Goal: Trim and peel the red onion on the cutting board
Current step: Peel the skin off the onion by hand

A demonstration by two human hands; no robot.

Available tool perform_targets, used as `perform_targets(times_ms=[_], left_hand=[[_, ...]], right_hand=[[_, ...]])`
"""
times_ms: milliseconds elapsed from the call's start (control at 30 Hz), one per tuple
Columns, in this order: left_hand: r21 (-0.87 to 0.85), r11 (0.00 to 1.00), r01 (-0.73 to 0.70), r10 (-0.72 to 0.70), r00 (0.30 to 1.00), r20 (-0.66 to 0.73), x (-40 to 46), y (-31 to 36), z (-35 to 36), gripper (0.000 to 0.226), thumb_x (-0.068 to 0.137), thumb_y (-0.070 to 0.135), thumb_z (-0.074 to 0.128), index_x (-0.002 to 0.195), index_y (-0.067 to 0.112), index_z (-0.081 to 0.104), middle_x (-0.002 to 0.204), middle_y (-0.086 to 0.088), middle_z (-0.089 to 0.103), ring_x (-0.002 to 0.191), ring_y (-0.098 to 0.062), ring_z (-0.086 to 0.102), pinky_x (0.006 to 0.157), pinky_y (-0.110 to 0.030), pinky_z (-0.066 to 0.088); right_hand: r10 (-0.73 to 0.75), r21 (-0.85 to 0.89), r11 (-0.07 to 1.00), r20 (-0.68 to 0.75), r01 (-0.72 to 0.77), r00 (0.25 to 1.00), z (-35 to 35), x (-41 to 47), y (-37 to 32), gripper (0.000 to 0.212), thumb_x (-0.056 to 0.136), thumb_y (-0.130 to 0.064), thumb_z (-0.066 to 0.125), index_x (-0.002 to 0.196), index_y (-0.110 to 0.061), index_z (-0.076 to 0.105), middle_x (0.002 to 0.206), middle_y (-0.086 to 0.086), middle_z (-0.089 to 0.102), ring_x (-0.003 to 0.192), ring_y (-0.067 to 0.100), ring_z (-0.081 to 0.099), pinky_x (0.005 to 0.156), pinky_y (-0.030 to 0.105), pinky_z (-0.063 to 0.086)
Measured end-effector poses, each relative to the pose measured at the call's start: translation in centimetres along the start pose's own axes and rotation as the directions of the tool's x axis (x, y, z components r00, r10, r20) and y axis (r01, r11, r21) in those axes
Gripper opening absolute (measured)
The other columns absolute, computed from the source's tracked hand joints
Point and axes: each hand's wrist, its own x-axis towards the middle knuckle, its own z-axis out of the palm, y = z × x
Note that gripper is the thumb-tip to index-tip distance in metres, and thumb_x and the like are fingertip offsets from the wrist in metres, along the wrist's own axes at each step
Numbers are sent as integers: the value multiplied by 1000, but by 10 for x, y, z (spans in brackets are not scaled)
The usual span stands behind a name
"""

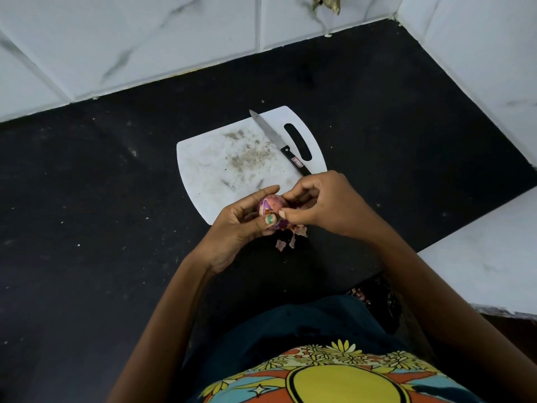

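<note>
One head-worn wide-angle view looks steeply down from close above — cutting board [220, 170] mid-frame, tiled wall [145, 48] far beyond.

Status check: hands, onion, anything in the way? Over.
Left hand grips red onion, right hand pinches its skin. Onion part-peeled, peel scraps below. Knife idle on cutting board. Nothing obstructing.

the black counter [87, 199] lies open to the left and far right. on the white cutting board [209, 170] only the knife [279, 142] blocks the right side, beside the handle slot. onion skin scraps [286, 242] litter the near edge; tiled walls [145, 39] close the far side.
</note>
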Motion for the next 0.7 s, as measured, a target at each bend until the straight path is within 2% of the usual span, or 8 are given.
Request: perform_targets(times_ms=[233, 400, 533, 700], left_hand=[[-4, 1000, -5, 5, 1000, -5, 0, -1, 0, 50, 74, 8, 65, 120, 25, 61, 112, 1, 68, 95, -11, 65, 81, -23, 55], [-6, 1000, -8, 8, 1000, 2, -2, -1, -1, 49, 75, 8, 64, 121, 24, 60, 114, 4, 67, 100, -13, 65, 80, -22, 55], [-26, 1000, -14, 14, 1000, -13, -1, 0, -3, 49, 74, 9, 65, 120, 24, 61, 116, 2, 67, 99, -14, 65, 82, -24, 55], [-13, 1000, -18, 17, 1000, -6, -1, 0, -4, 50, 75, 8, 65, 123, 23, 60, 113, 2, 69, 95, -12, 66, 78, -21, 55]], right_hand=[[1, 19, 1000, 19, -1, 1000, 0, 1, 3, 18, 71, -16, 81, 88, -10, 75, 78, 1, 75, 70, 14, 72, 69, 30, 60], [-7, 25, 1000, -46, 8, 999, -2, 1, 8, 7, 79, -13, 74, 83, -8, 76, 74, -2, 74, 67, 7, 69, 61, 16, 53], [14, 88, 996, 15, -16, 1000, -2, 0, 6, 20, 74, -19, 80, 91, -11, 75, 81, -1, 75, 75, 11, 72, 71, 24, 58], [-13, 78, 997, -55, 17, 998, 6, -2, 3, 17, 73, -18, 81, 86, -10, 74, 75, -4, 73, 69, 8, 70, 66, 22, 58]])
